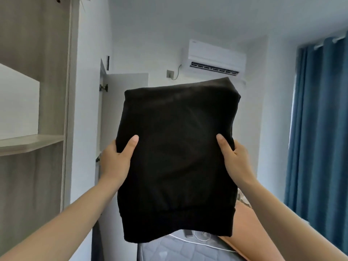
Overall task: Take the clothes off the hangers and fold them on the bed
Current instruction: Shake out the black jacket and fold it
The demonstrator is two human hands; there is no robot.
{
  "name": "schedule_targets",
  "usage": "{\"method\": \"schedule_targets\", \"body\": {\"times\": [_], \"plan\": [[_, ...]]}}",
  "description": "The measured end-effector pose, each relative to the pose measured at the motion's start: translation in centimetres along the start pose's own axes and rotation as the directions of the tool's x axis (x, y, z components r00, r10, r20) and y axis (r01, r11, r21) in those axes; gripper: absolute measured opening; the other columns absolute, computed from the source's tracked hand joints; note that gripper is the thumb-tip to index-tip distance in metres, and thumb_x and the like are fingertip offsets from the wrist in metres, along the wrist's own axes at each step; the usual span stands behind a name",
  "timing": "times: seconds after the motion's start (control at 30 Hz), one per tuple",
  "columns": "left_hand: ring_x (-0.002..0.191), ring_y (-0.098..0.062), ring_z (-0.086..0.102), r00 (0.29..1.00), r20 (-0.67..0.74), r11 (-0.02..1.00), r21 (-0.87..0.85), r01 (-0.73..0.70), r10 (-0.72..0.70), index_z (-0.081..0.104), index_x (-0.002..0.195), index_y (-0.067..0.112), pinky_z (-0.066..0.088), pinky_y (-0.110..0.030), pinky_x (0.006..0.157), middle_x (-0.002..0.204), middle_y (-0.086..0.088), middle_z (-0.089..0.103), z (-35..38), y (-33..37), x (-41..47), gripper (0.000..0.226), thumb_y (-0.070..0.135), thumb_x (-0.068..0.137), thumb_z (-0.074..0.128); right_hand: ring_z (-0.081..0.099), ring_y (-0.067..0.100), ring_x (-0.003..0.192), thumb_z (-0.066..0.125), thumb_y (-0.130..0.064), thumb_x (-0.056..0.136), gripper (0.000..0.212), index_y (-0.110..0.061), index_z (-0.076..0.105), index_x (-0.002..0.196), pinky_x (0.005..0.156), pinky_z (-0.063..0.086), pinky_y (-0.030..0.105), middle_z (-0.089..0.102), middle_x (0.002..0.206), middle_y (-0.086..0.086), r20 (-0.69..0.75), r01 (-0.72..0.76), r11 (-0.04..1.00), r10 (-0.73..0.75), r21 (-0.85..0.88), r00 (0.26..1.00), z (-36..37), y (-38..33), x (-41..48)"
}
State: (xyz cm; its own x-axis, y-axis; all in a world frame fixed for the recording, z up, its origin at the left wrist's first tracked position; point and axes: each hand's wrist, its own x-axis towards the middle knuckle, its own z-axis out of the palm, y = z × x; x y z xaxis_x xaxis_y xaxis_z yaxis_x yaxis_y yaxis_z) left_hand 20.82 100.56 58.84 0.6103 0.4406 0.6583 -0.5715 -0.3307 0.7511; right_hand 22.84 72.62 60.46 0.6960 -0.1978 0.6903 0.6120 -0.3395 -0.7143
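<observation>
White walls (150,34) enclosed a narrow bedroom under even, diffuse light. A wall-mounted air conditioner (214,57) hung high on the far wall, with a grey socket (170,74) just beside its lower left corner and a thin cable (178,71) rising from it. Blue curtains (320,119) hung from a white rail (337,39) at right. At left stood a wood-grain shelving unit (50,72) with one open shelf (28,142); beyond it a white cabinet door (126,81) stood ajar on dark hinges (103,87). A quilted grey bed (178,249) lay below.
</observation>
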Motion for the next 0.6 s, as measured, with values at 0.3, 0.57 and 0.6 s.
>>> {"method": "schedule_targets", "body": {"times": [0.3,0.57,0.6], "plan": [[0.08,-0.004,0.053,0.995,-0.06,0.996,0.052,0.077,-0.074,0.052,0.104,0.029,0.044,-0.017,0.067,0.091,0.017,0.055,1.9,-8.2,5.8,0.034,0.057,0.086,0.053,0.065,0.013,0.081,0.048,-0.06,0.091,0.044,-0.02,0.065,0.088,0.065,0.048,0.024,0.07,0.086,-0.004,0.033,-0.008,0.999,0.009,-0.046,0.999,7.7,5.6,5.5],[0.095,-0.014,0.055,0.975,-0.176,0.98,0.12,0.156,-0.134,0.054,0.115,0.024,0.048,-0.031,0.082,0.108,0.008,0.057,5.7,-14.2,10.8,0.046,0.059,0.086,0.052,0.062,0.008,0.076,0.05,-0.058,0.092,0.041,-0.019,0.063,0.086,0.059,0.041,0.019,0.067,0.082,-0.008,0.078,-0.007,1.0,0.008,-0.015,0.997,13.0,11.4,11.7],[0.093,-0.014,0.055,0.97,-0.194,0.978,0.119,0.171,-0.146,0.053,0.113,0.025,0.047,-0.03,0.08,0.107,0.008,0.057,6.0,-15.2,11.4,0.043,0.059,0.086,0.052,0.062,0.007,0.077,0.05,-0.057,0.092,0.04,-0.02,0.063,0.087,0.059,0.042,0.019,0.067,0.082,-0.009,0.091,-0.006,1.0,0.008,-0.016,0.996,13.8,12.1,12.4]]}}
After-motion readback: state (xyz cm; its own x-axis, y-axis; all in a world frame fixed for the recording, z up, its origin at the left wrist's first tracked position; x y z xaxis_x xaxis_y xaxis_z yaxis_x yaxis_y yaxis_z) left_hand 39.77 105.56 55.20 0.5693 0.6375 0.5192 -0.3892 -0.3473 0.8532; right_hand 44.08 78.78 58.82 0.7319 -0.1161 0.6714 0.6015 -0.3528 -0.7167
